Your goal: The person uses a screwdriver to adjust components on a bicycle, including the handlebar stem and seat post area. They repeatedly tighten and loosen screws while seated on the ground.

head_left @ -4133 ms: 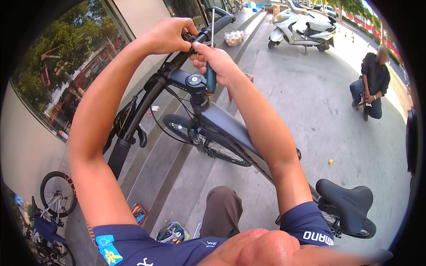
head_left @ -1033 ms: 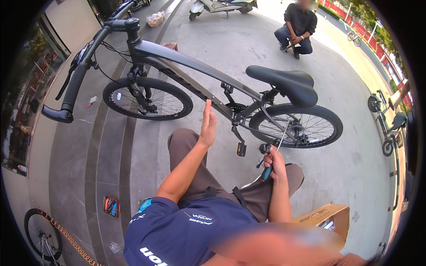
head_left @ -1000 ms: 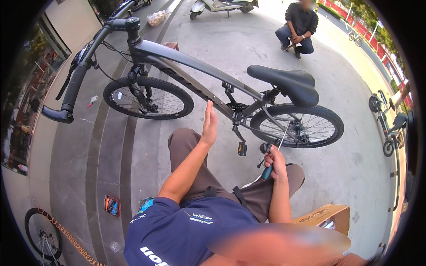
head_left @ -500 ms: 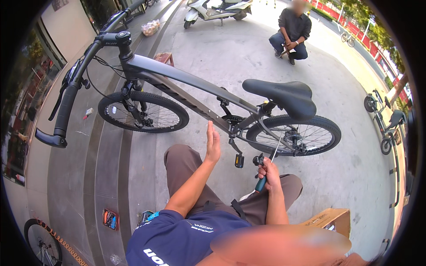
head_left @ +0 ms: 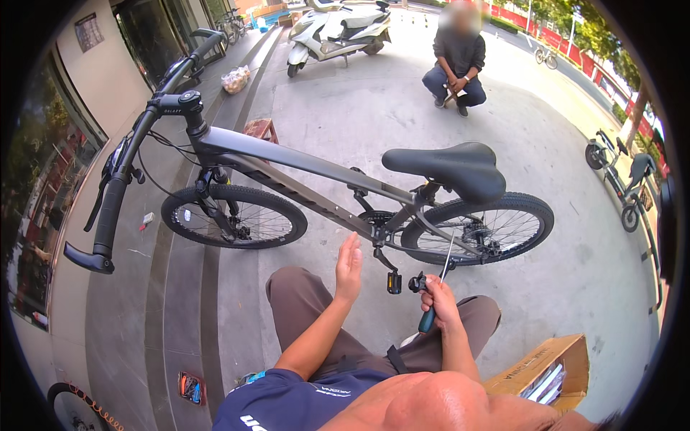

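Observation:
A dark grey bicycle [head_left: 255, 159] stands side-on before me, handlebar at left and black saddle [head_left: 449, 169] at right. My left hand [head_left: 349, 267] is raised with straight fingers, palm turned sideways, below the down tube near the crank and pedal [head_left: 394, 282]; it holds nothing. My right hand [head_left: 443, 305] is closed round a screwdriver [head_left: 427, 319] with a teal handle and long shaft, and also grips a small black bike part [head_left: 417, 283] at the thumb side. Both hands are over my bent knees, below the bicycle.
A person [head_left: 456, 65] squats beyond the bicycle near a white scooter [head_left: 327, 39]. Shallow steps run along the left, with a bag [head_left: 236, 80], a tool tray [head_left: 191, 388] and a red stool [head_left: 259, 128]. A cardboard box [head_left: 571, 348] is at lower right; a kick scooter [head_left: 618, 179] stands at right.
Both hands have left the handlebar, where they were four seconds ago, and are now lower, near my knees. Over the last second the bicycle and surroundings have shifted downward in the view.

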{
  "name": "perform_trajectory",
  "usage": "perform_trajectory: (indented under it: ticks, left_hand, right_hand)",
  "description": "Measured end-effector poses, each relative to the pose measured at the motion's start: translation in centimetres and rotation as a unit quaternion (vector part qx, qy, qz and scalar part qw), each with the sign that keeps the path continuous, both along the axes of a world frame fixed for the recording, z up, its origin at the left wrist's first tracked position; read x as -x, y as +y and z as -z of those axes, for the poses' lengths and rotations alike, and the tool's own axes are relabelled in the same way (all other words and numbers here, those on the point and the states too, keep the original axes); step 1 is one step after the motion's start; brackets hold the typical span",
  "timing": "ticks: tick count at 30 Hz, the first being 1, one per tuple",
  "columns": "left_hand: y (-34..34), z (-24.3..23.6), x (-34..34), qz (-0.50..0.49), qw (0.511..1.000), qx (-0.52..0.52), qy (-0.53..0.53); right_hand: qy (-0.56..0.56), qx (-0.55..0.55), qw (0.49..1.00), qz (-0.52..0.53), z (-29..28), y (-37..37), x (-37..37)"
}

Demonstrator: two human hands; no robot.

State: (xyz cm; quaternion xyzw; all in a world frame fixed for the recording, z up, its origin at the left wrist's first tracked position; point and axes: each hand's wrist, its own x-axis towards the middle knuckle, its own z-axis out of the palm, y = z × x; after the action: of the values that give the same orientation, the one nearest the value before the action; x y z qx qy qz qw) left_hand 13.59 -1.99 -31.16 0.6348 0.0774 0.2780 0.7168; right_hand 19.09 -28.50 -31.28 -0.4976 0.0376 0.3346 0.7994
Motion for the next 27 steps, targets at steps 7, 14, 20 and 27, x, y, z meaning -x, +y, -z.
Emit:
perform_trajectory:
  ticks: [7, 14, 20, 27]
  left_hand:
    - [0.4, -8.5, -0.6, 0.300, 0.921, -0.242, 0.049]
    - [-1.7, -4.2, -0.2, 0.331, 0.923, -0.130, 0.149]
    - [-2.4, -0.3, 1.6, 0.342, 0.910, -0.137, 0.191]
    - [-2.1, -1.5, 2.5, 0.342, 0.915, -0.151, 0.150]
  right_hand:
    - [-0.033, 0.026, 0.999, -0.010, 0.3, 0.3, 0.5]
    - [-0.047, 0.047, 0.997, 0.028, 0.1, 1.1, 1.5]
    - [-0.085, 0.088, 0.992, -0.018, 0.0, 2.0, 2.5]
    - [-0.081, 0.077, 0.992, -0.053, -0.9, 2.7, 3.4]
